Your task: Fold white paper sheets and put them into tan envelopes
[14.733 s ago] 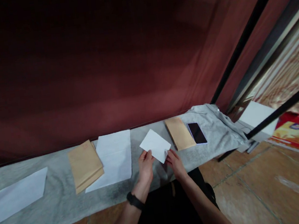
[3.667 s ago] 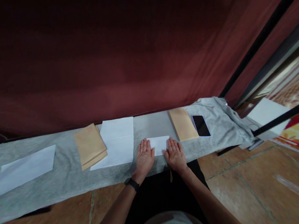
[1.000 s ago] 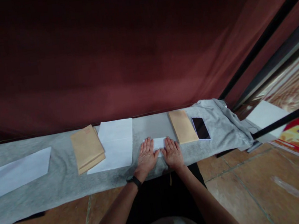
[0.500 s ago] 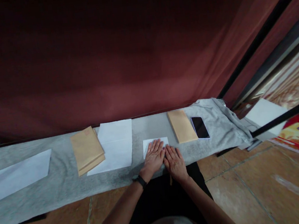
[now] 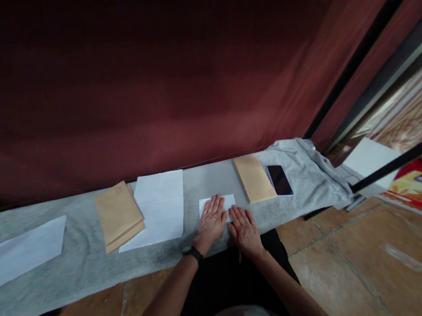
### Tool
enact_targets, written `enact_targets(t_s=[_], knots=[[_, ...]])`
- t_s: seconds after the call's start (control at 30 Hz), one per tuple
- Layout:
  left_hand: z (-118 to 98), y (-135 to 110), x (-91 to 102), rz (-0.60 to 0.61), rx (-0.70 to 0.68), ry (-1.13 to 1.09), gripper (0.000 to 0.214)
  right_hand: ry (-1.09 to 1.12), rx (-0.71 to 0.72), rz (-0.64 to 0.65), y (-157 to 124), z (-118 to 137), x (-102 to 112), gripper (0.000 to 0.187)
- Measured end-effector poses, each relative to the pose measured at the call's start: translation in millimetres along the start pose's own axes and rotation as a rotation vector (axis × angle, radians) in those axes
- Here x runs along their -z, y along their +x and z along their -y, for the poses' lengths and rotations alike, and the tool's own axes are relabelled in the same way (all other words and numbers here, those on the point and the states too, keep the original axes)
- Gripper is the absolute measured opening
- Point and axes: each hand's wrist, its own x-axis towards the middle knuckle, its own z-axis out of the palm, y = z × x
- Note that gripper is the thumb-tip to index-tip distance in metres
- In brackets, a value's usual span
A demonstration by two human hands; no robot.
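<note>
A small white piece of paper [image 5: 229, 200], seemingly folded, lies on the grey cloth in front of me. My left hand [image 5: 212, 220] rests flat on it with the fingers stretched out, covering much of its middle. Beside it, my right hand [image 5: 244, 228] lies flat, fingertips at the paper's right edge and lower corner. A narrow gap with white paper showing separates the two hands. Neither hand grips anything. Just beyond my right hand is a brown envelope stack [image 5: 254, 178], with a phone [image 5: 280, 180] to its right.
Left of my hands, a large creased white sheet [image 5: 163, 211] lies partly under brown envelopes [image 5: 119, 211]. More white paper [image 5: 24, 250] lies farther left. The grey cloth [image 5: 90, 277] covers a long narrow bench against a red curtain [image 5: 150, 109]. A black pole [image 5: 401, 159] crosses at right.
My hands have moved slightly apart at the fingertips, showing more white paper between them. The whole view has shifted slightly; the envelopes, sheets and phone stay in place.
</note>
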Motion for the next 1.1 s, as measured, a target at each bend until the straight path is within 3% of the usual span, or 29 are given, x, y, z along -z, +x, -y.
enact_targets(t_s=[0.33,0.63,0.7,0.87,1.1], knots=[[12,-10,3.5,0.029,0.108,0.063,0.054,-0.011,-0.080,0.071,43,0,-18,0.049],[17,-14,3.2,-0.022,0.197,0.046,0.059,-0.060,-0.028,-0.060,25,-11,-16,0.054],[10,-9,3.6,-0.022,0.177,0.025,0.057,-0.062,-0.021,-0.078,22,-10,-15,0.053],[-10,6,3.8,0.036,-0.034,-0.051,0.052,-0.072,-0.008,-0.076,18,-8,-13,0.048],[-10,19,-3.0,0.055,-0.030,-0.040,0.051,-0.075,-0.025,-0.030,17,-6,-9,0.045]])
